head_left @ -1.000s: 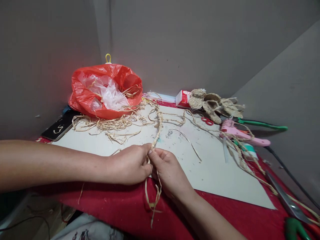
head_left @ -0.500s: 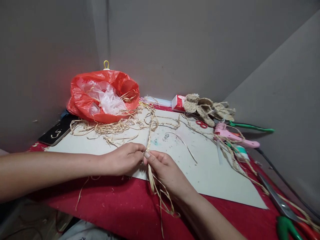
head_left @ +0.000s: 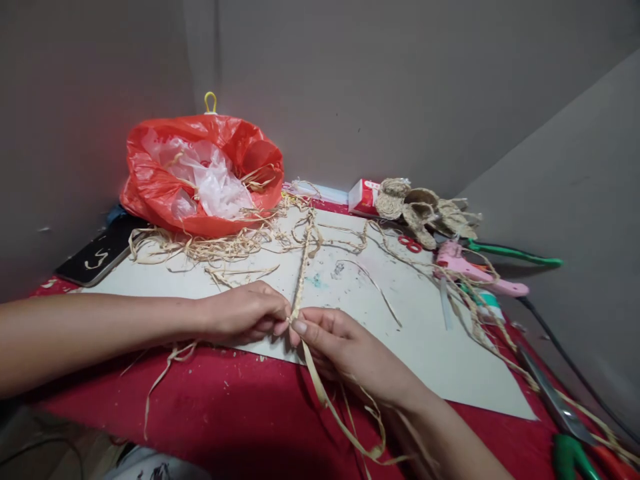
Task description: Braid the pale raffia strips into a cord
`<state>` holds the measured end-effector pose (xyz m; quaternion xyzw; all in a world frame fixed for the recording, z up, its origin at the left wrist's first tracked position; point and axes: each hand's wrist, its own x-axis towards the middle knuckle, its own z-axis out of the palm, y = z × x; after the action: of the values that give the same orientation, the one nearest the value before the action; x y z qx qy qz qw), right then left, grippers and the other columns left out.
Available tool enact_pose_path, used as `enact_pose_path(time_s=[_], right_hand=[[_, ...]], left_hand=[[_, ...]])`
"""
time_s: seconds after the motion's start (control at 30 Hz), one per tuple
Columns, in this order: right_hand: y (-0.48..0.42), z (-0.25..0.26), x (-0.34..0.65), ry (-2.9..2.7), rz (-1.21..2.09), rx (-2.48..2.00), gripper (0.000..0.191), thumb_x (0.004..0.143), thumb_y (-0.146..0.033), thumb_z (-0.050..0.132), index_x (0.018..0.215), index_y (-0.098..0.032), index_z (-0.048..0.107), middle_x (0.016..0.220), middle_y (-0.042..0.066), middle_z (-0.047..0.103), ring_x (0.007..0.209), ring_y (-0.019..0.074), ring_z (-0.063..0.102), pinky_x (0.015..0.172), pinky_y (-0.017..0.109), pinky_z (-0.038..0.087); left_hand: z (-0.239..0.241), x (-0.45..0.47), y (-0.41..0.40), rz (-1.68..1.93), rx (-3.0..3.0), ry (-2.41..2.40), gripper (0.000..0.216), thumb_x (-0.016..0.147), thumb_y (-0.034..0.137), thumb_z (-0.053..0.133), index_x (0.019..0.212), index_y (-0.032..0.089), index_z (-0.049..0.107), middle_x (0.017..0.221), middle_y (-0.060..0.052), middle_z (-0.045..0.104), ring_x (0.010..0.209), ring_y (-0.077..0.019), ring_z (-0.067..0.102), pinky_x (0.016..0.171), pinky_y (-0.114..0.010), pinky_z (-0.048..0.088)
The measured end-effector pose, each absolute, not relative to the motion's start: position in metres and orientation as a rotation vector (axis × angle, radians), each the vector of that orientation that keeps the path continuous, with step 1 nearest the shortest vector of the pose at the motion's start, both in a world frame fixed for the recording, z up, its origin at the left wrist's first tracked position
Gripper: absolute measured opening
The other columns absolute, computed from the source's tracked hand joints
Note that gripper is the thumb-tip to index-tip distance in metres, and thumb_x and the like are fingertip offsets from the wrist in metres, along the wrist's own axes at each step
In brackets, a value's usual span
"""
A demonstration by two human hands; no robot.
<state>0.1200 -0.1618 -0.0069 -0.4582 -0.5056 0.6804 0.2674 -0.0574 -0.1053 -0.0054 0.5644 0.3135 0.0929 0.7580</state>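
A thin braid of pale raffia (head_left: 302, 277) runs away from me over the white board. At its near end my left hand (head_left: 253, 312) and my right hand (head_left: 330, 340) meet, fingers closed, each pinching raffia. Loose raffia strands (head_left: 320, 387) trail from under my right hand past the board's front edge. Another few strands (head_left: 160, 380) hang below my left wrist. How the strands cross between the fingertips is too small to make out.
Left of the braid stands a red plastic bag (head_left: 150, 177) beside tangled raffia (head_left: 215, 247) and a phone (head_left: 100, 257). To the right lie woven pieces (head_left: 425, 207), small red-handled scissors (head_left: 410, 244), a pink glue gun (head_left: 465, 267) and green-handled scissors (head_left: 570, 427). The white board (head_left: 440, 360) covers red cloth.
My hands have drawn slightly apart at the braid's end. The loose strands have swung right, and more strands show under my left wrist. The camera view has shifted a little.
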Motion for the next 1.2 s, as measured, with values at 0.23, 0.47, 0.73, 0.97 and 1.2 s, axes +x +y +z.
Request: enact_pose_path(time_s=[0.23, 0.47, 0.73, 0.97, 1.2], right_hand=[[-0.161, -0.006, 0.123, -1.561, 1.643, -1.214, 0.03, 0.089, -0.043, 0.051, 0.082, -0.017, 0.064, 0.079, 0.004, 0.062, 0.077, 0.0148, 0.056, 0.072, 0.025, 0.044], [-0.161, 0.005, 0.131, -1.754, 1.583, -1.316, 0.029, 0.09, -0.041, 0.048, 0.088, -0.017, 0.065, 0.078, 0.002, 0.062, 0.074, 0.0148, 0.054, 0.073, 0.025, 0.043], [-0.162, 0.004, 0.132, -1.703, 1.433, -1.513, 0.031, 0.088, -0.041, 0.05, 0.071, -0.016, 0.056, 0.06, -0.003, 0.042, 0.054, 0.0096, 0.034, 0.05, 0.021, 0.029], [-0.184, -0.011, 0.104, -1.098, 1.648, -1.493, 0.031, 0.084, -0.047, 0.054, 0.075, -0.017, 0.057, 0.043, -0.01, 0.027, 0.039, 0.0067, 0.018, 0.038, 0.021, 0.013], [-0.205, -0.013, 0.073, -1.52, 0.872, -1.732, 0.028, 0.09, -0.034, 0.042, 0.066, -0.02, 0.049, 0.056, 0.0, 0.049, 0.051, 0.013, 0.041, 0.051, 0.026, 0.031]], left_hand=[[-0.006, -0.06, -0.107, 0.162, 1.05, 0.59, 0.03, 0.081, 0.043, 0.058, 0.075, 0.014, 0.059, 0.036, 0.011, 0.027, 0.031, -0.0047, 0.014, 0.032, -0.02, 0.011], [-0.001, -0.056, -0.11, 0.26, 1.301, 0.702, 0.029, 0.08, 0.037, 0.057, 0.063, 0.014, 0.051, 0.042, 0.009, 0.033, 0.038, -0.0033, 0.02, 0.038, -0.019, 0.014], [-0.007, -0.055, -0.114, 0.34, 1.549, 0.755, 0.025, 0.082, 0.029, 0.051, 0.061, 0.015, 0.05, 0.049, 0.008, 0.032, 0.047, -0.0052, 0.023, 0.044, -0.019, 0.018], [-0.01, -0.053, -0.119, 0.39, 1.531, 0.692, 0.027, 0.083, 0.028, 0.048, 0.065, 0.012, 0.06, 0.055, 0.004, 0.049, 0.048, -0.0059, 0.033, 0.048, -0.019, 0.026], [-0.012, -0.054, -0.12, 0.458, 1.444, 0.629, 0.026, 0.079, 0.028, 0.052, 0.059, 0.012, 0.054, 0.054, 0.003, 0.051, 0.052, -0.0071, 0.041, 0.053, -0.02, 0.032]])
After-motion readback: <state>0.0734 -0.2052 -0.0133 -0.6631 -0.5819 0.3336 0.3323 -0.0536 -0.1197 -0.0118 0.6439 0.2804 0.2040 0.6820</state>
